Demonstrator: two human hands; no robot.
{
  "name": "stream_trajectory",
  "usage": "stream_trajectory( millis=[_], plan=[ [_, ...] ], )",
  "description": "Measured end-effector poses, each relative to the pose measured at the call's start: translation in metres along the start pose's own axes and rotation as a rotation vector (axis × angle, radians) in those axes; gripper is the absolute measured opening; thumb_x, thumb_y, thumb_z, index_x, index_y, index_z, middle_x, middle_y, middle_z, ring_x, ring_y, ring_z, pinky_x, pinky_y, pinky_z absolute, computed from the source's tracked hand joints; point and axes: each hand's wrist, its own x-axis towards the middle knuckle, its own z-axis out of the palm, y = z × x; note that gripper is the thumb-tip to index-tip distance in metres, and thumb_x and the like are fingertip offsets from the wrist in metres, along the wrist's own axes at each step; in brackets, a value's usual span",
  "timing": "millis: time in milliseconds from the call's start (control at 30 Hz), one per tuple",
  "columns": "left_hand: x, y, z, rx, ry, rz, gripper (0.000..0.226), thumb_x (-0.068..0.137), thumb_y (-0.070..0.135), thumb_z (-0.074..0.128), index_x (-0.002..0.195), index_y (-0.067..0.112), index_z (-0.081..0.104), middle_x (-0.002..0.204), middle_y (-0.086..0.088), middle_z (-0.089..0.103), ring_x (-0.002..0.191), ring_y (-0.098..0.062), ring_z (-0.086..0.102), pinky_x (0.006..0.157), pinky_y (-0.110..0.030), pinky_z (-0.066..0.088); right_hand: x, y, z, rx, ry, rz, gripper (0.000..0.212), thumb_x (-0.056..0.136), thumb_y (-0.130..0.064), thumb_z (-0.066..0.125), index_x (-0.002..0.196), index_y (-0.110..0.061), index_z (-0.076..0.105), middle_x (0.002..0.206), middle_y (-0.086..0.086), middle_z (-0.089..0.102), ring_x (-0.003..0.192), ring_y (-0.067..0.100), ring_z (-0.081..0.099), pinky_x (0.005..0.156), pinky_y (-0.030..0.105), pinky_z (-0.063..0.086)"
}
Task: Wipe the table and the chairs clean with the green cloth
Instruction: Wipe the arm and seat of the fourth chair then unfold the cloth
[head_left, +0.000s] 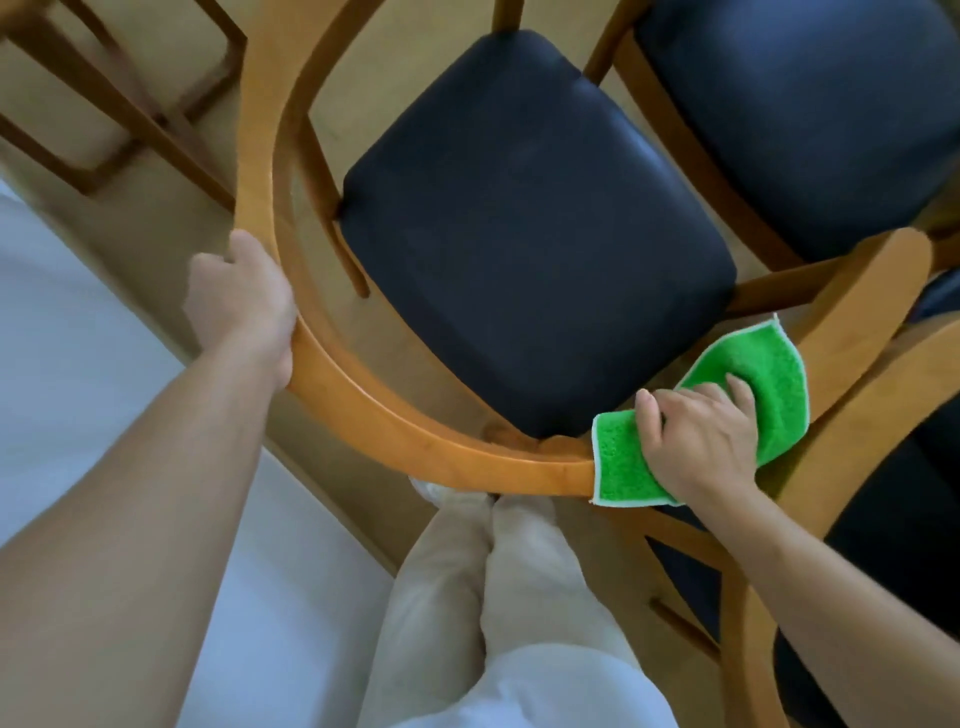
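Left hand (244, 306) grips the chair's curved backrest (415, 447); right hand (701, 441) presses the green cloth (779, 384) around it. Best kept wrapped, sliding leftward.

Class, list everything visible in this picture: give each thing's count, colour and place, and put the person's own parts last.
Curved wooden chair with dark padded seat: one, centre.
More wooden chairs with dark seats: at least two, right side.
Green cloth: one, draped over the centre chair's back rail, lower right.
Pale floor: tan, beneath the chairs.
Beige trouser legs: two, bottom centre.
Left hand: gripping the rail, left.
Right hand: pressing the cloth.
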Motion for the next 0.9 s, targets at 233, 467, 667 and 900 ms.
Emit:
stream_trajectory(
  millis=[233, 467, 667, 900],
  plan=[
    [-0.004, 0.002, 0.0, 0.124, 0.068, 0.03, 0.027, 0.098, 0.038, 0.03, 0.094, 0.02, 0.05, 0.071, 0.01, 0.043, 0.06, -0.007, 0.041, 0.048, -0.021, 0.023, 0.001, -0.124, -0.006, 0.228, -0.579, -0.161, 0.061, 0.099, -0.049, 0.006, 0.124, -0.025, 0.056, 0.113, 0.005, 0.063, 0.107, 0.031, 0.058, 0.079, 0.038, 0.039],
    [-0.006, 0.005, 0.001, 0.192, 0.091, 0.045, 0.03, 0.099, 0.036, 0.028, 0.091, 0.017, 0.051, 0.07, 0.009, 0.044, 0.059, -0.009, 0.04, 0.048, -0.023, 0.024, 0.032, -0.193, -0.041, 0.893, -0.889, -0.045, 0.076, 0.098, -0.059, 0.006, 0.132, -0.01, 0.054, 0.137, 0.014, 0.054, 0.128, 0.03, 0.046, 0.1, 0.037, 0.032],
    [0.006, -0.001, 0.0, 0.219, 0.049, 0.094, 0.032, 0.098, 0.033, 0.031, 0.087, 0.01, 0.05, 0.076, -0.001, 0.05, 0.077, -0.026, 0.045, 0.066, -0.034, 0.029, 0.058, -0.252, -0.052, 1.343, -0.972, 0.133, 0.066, 0.097, -0.059, 0.015, 0.146, -0.022, 0.04, 0.148, 0.001, 0.043, 0.137, 0.018, 0.037, 0.115, 0.039, 0.024],
    [0.01, -0.008, 0.004, 0.262, -0.004, 0.081, 0.028, 0.097, 0.034, 0.03, 0.092, 0.014, 0.048, 0.079, -0.005, 0.053, 0.074, -0.029, 0.049, 0.065, -0.036, 0.034, 0.075, -0.269, -0.066, 1.353, -0.942, 0.208, 0.07, 0.09, -0.063, 0.018, 0.134, -0.023, 0.054, 0.129, -0.007, 0.056, 0.13, 0.015, 0.046, 0.112, 0.041, 0.032]
  ],
)
